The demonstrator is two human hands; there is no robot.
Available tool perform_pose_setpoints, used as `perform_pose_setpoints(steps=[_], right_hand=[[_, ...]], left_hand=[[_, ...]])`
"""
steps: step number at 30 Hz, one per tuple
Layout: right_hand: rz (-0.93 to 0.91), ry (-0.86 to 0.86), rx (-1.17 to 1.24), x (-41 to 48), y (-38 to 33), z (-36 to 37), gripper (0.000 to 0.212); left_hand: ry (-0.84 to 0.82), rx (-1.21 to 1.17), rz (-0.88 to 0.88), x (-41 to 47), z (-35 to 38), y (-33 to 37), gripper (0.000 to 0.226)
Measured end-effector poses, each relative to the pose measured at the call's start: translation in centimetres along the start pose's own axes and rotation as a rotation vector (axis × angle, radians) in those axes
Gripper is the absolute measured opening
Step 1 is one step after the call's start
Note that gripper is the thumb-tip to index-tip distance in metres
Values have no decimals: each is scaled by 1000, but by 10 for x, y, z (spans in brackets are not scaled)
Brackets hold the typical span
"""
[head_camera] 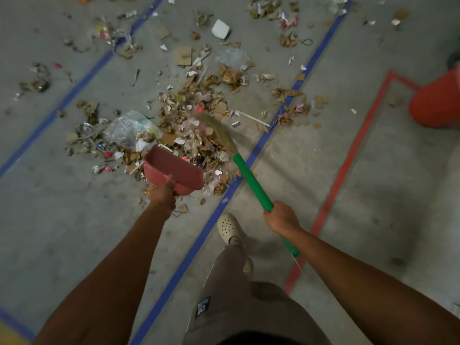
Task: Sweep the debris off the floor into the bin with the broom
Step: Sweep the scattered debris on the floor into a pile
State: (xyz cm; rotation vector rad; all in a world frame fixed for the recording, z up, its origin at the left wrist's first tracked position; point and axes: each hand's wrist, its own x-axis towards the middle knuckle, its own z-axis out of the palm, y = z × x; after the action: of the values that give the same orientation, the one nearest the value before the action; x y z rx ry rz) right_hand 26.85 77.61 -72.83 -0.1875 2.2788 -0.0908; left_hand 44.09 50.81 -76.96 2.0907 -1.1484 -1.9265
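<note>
— Gripping the pink dustpan [174, 171], is that the left hand [161, 195]?
— Yes, its fingers are curled tight round the pan's handle. The pan is tilted, its open mouth toward the debris pile [191, 120] just beyond it.
— Where does the debris lie?
— It is heaped mid-floor [74, 220]: cardboard scraps, paper and clear plastic. More is scattered far and left.
— And the broom [251, 181]?
— It is right of the pile. Its blurred straw bristles [219, 130] are on the pile's right edge, and its green handle slants near and right across a blue tape line [199, 242].
— The right hand [282, 217]?
— It is a fist wrapped round that handle, fingers pressed together.
— The bin [435, 103]?
— It is orange, at the right edge beside a red tape line [348, 165], well apart from the pile.
</note>
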Motion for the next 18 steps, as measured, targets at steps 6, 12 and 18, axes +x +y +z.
perform_pose_setpoints(steps=[6, 12, 18], right_hand=[[150, 11, 228, -40, 53, 44, 31], [371, 12, 434, -77, 104, 92, 33], [559, -36, 470, -74, 82, 128, 31]], left_hand=[[10, 65, 56, -37, -27, -18, 39], [-8, 182, 89, -49, -64, -32, 43], [-68, 300, 68, -2, -90, -29, 49]])
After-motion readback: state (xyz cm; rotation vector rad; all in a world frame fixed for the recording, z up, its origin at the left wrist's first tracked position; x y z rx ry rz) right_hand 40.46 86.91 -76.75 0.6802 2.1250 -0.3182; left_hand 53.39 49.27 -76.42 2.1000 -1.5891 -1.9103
